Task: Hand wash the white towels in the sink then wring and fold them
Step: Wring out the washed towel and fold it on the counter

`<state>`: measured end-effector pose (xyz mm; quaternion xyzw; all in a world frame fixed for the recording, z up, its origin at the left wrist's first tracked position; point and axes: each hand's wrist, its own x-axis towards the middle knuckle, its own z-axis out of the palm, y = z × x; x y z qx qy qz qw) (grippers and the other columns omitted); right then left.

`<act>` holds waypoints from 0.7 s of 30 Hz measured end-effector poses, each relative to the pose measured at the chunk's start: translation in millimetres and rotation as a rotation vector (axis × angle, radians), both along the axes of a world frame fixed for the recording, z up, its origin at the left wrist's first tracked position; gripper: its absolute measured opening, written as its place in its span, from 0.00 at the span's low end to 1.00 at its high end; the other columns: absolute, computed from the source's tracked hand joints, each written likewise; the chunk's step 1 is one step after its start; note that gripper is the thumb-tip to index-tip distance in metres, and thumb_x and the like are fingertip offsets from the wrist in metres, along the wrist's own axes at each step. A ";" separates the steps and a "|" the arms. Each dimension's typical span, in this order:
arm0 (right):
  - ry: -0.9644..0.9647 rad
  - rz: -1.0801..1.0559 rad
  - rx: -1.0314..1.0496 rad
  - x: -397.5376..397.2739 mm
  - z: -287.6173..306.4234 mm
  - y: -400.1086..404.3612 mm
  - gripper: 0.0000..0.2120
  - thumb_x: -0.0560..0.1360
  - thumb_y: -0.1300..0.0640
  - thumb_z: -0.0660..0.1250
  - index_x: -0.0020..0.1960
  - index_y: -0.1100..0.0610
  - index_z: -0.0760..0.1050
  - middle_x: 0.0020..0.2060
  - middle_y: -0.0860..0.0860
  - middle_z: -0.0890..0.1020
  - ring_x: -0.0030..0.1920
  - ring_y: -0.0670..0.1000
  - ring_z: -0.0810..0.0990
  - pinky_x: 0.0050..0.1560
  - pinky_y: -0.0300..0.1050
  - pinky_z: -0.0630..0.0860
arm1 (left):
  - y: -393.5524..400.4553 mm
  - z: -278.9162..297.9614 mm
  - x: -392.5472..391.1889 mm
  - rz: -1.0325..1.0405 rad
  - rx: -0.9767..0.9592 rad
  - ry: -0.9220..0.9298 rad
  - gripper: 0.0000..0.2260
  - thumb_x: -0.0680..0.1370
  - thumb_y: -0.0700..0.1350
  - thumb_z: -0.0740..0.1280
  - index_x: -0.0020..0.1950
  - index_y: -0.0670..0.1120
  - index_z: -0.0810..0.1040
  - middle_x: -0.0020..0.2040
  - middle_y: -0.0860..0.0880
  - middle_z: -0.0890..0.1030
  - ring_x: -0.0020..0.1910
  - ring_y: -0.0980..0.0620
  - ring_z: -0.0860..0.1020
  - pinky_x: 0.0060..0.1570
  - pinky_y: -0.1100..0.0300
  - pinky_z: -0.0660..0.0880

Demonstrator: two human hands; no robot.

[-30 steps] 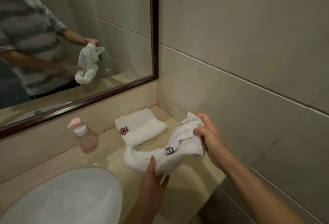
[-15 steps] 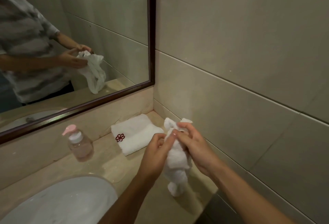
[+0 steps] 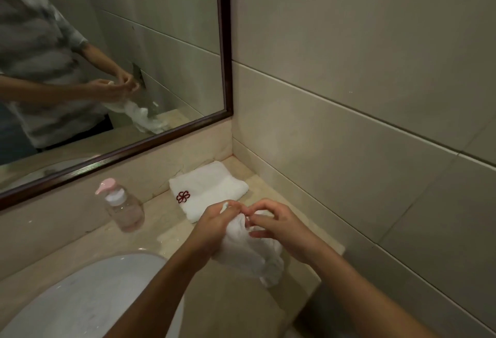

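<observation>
Head camera looks down on both hands meeting over the counter to the right of the sink. Left hand [image 3: 214,226] has its fingers curled round the upper end of a bunched white towel [image 3: 252,257], a small corner of cloth poking up above its knuckles. Right hand [image 3: 279,226] sits close beside it, fingertips [image 3: 253,221] pinching at the same top edge, so the two hands are almost touching with the cloth clamped between them. Below them the towel hangs in a twisted, crumpled rope, its lower end reaching down to the marble counter [image 3: 220,305]; whether it rests there or hangs just above I cannot tell.

Just beyond the hands, in the far corner where the walls meet, a second white towel [image 3: 212,190] with a red flower emblem lies neatly folded flat on the counter. Left of it stands a pump bottle [image 3: 123,208] of pinkish liquid. White sink basin [image 3: 80,297] fills the near left, and the mirror [image 3: 134,55] above repeats the hands and hanging cloth.

By my reading, one towel is finished. The held one looks wrung and is being opened at an edge, so spreading and folding it remain.
</observation>
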<state>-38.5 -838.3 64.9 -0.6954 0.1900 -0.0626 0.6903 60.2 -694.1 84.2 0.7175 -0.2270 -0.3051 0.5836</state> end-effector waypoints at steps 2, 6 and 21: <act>0.065 -0.051 0.077 5.7 -19.6 1.1 0.02 0.79 0.62 0.67 0.51 0.60 0.78 0.44 0.55 0.84 0.44 0.52 0.83 0.51 0.52 0.80 | -1.7 -11.5 3.8 0.009 0.035 0.040 0.11 0.78 0.44 0.64 0.39 0.47 0.83 0.39 0.45 0.83 0.41 0.49 0.80 0.45 0.56 0.75; 0.386 -0.204 -0.328 1.8 -84.0 -16.9 0.16 0.78 0.58 0.67 0.65 0.56 0.73 0.59 0.57 0.78 0.57 0.54 0.78 0.61 0.53 0.78 | 11.7 -53.9 -2.2 0.097 0.152 0.069 0.08 0.70 0.47 0.66 0.36 0.45 0.81 0.33 0.47 0.78 0.35 0.49 0.76 0.37 0.57 0.72; 0.619 0.025 -0.619 64.4 -147.2 -32.6 0.27 0.77 0.44 0.69 0.70 0.56 0.68 0.65 0.55 0.76 0.62 0.57 0.77 0.61 0.50 0.74 | 9.5 -182.3 -30.7 -0.004 0.734 -0.324 0.39 0.73 0.69 0.64 0.78 0.55 0.54 0.69 0.46 0.70 0.65 0.45 0.74 0.62 0.52 0.70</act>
